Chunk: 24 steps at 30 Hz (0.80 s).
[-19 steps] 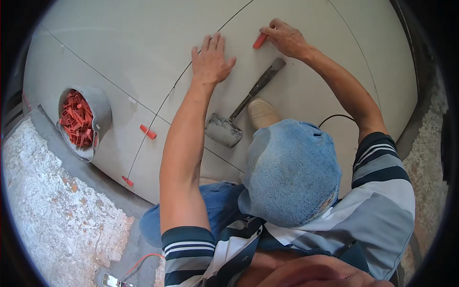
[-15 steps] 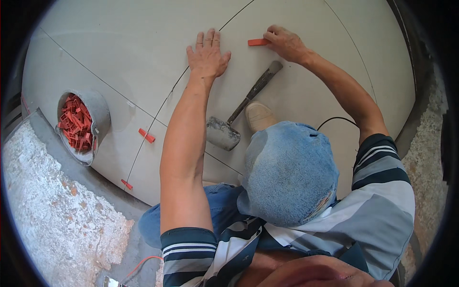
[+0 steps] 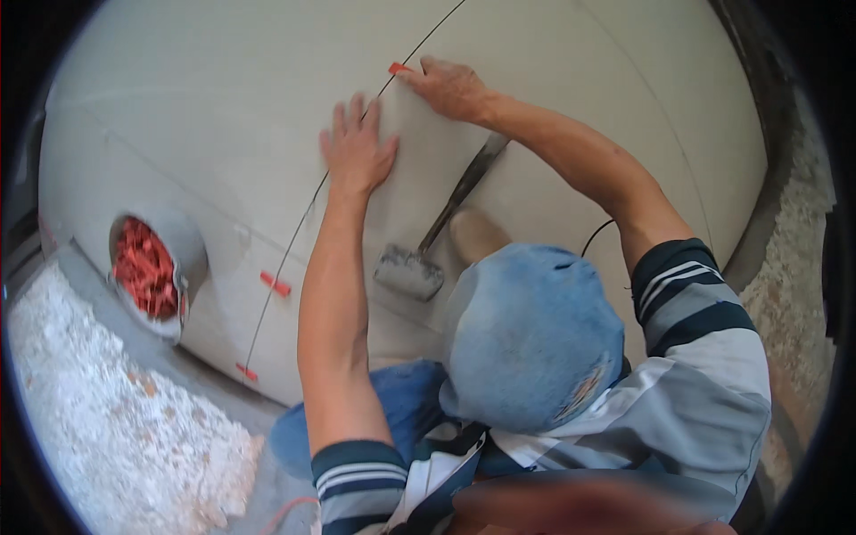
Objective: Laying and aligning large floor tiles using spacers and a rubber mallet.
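Over the dark joint (image 3: 314, 198) between floor tiles (image 3: 553, 62), right hand (image 3: 450, 89) has its grip closed on one red wedge (image 3: 398, 68), pinched by the near end; far end is at the line, can't tell if it's seated. Left hand (image 3: 358, 153) lies palm down on the tile, fingers spread, holding nothing, across the same joint just beside it. Risks: wedge twists or slips, since only one end is held; tile edges could rock if left-hand pressure is uneven; left fingertips could get nipped if a tile shifts, being right over the gap. Mallet (image 3: 409, 273) handle reaches under right forearm, so a low sweep could knock it.
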Available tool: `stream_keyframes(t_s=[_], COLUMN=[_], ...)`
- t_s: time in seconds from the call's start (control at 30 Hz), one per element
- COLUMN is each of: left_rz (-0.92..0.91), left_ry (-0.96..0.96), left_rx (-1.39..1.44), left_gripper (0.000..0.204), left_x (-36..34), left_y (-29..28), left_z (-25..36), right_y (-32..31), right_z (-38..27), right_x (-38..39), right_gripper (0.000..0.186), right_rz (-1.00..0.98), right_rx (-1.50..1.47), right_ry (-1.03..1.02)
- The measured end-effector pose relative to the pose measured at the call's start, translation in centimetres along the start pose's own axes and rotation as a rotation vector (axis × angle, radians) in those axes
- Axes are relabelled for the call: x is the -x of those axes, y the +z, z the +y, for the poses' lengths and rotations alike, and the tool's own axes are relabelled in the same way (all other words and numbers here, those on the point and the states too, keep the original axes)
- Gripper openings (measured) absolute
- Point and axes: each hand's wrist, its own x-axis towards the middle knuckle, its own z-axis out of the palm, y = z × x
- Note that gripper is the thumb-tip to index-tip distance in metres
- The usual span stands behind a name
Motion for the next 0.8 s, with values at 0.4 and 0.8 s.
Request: stream_keyframes(t_s=[0.4, 0.8], left_rz=[-0.015, 0.012], left_ry=[-0.052, -0.043], left_rx=[0.076, 0.051], left_gripper=[0.071, 0.080], left_x=[2.5, 2.7], left_y=[1.5, 2.0], left_z=[-2.1, -2.6], right_y=[-3.5, -5.5], right_z=[15.5, 15.7], right_x=[-1.9, -5.1], right_gripper=[0.033, 0.039], right_rz=[0.002, -0.097], right_rx=[0.066, -0.223], right_ry=[0.594, 0.707])
